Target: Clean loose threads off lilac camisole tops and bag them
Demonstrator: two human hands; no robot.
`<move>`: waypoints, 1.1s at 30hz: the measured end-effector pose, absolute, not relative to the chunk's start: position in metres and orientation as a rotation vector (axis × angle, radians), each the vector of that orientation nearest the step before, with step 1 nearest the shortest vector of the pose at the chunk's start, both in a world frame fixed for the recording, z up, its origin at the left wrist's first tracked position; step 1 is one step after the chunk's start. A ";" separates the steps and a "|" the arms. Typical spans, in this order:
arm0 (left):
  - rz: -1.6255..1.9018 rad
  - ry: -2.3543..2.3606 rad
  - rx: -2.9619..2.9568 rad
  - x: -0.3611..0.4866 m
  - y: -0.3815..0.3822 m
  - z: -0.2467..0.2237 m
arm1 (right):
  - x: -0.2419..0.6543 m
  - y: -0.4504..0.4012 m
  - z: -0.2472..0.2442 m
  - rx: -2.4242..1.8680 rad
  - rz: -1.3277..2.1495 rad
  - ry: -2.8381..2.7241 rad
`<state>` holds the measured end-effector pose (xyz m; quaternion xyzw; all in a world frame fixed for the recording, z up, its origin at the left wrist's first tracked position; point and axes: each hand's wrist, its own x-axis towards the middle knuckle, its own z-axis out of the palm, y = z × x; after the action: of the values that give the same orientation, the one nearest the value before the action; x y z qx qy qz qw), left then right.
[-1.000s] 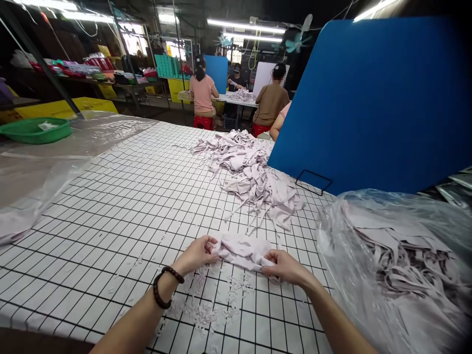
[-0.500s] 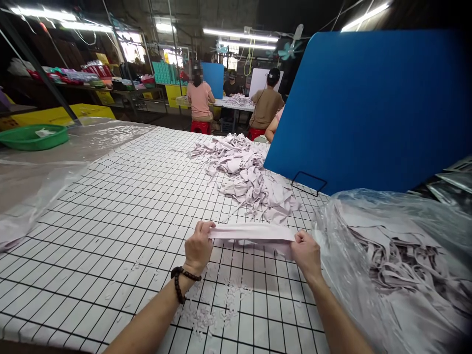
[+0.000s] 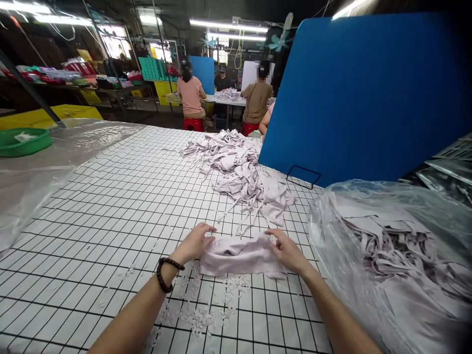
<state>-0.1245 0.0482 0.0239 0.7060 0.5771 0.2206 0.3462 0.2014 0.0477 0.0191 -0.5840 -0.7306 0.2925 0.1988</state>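
Note:
A pale pinkish-lilac piece of fabric (image 3: 239, 258), folded with a loose crease, lies on the black-gridded white tabletop in front of me. At its left end is my left hand (image 3: 195, 242), thumb and forefinger apart beside the cloth's edge; a dark bead bracelet circles that wrist. My right hand (image 3: 286, 250) is at the other end, its fingers apart and touching or nearly touching the upper right corner. Small pale scraps (image 3: 201, 314) are scattered on the table just below the fabric.
Beyond my hands lies a heap of similar fabric pieces (image 3: 243, 169). A large blue board (image 3: 361, 98) with a black wire stand (image 3: 304, 177) rises at right. Clear plastic (image 3: 320, 221) surrounds stacked fabric (image 3: 405, 260). A green basin (image 3: 25, 142) sits far left. People work at another table behind.
The fabric, held stretched taut in both closed hands above the table, now lies slack on it. Both hands have opened and moved slightly inward. The whole view has shifted a little.

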 end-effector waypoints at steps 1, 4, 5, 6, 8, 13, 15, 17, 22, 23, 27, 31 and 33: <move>0.540 1.451 1.845 -0.122 0.054 0.021 | 0.193 0.052 0.018 -1.568 0.853 -2.117; 0.440 1.359 1.871 -0.118 0.061 0.012 | 0.175 0.059 0.017 -1.517 0.827 -2.280; 0.418 1.347 1.868 -0.119 0.061 0.010 | 0.174 0.061 0.018 -1.527 0.804 -2.288; 0.399 1.345 1.856 -0.120 0.061 0.009 | 0.176 0.062 0.021 -1.535 0.796 -2.270; 0.370 1.352 1.837 -0.125 0.061 0.008 | 0.185 0.064 0.026 -1.522 0.820 -2.193; 0.277 1.302 1.908 -0.130 0.063 0.012 | 0.216 0.063 0.035 -1.532 0.903 -2.010; 0.254 1.270 1.941 -0.129 0.064 0.014 | 0.222 0.059 0.037 -1.533 1.060 -1.885; 0.254 1.253 1.950 -0.127 0.064 0.015 | 0.225 0.055 0.041 -1.477 1.299 -1.711; 0.269 1.270 1.934 -0.127 0.066 0.010 | 0.228 0.049 0.070 -1.266 1.471 -1.427; 0.280 1.300 1.929 -0.125 0.066 0.011 | 0.227 0.047 0.077 -1.248 1.460 -1.406; 0.613 1.568 1.869 -0.103 0.060 0.041 | 0.206 0.041 0.111 -1.179 1.629 -1.341; 0.989 1.364 1.827 -0.068 0.043 0.109 | 0.162 0.039 0.136 -1.086 1.799 -1.296; 0.897 1.178 1.800 -0.057 0.038 0.139 | 0.142 0.042 0.145 -1.061 1.752 -1.344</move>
<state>-0.0572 0.0378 0.1386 0.7098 0.4643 0.3537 0.3944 0.1418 0.0415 0.1447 -0.4076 -0.5162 0.6728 0.3389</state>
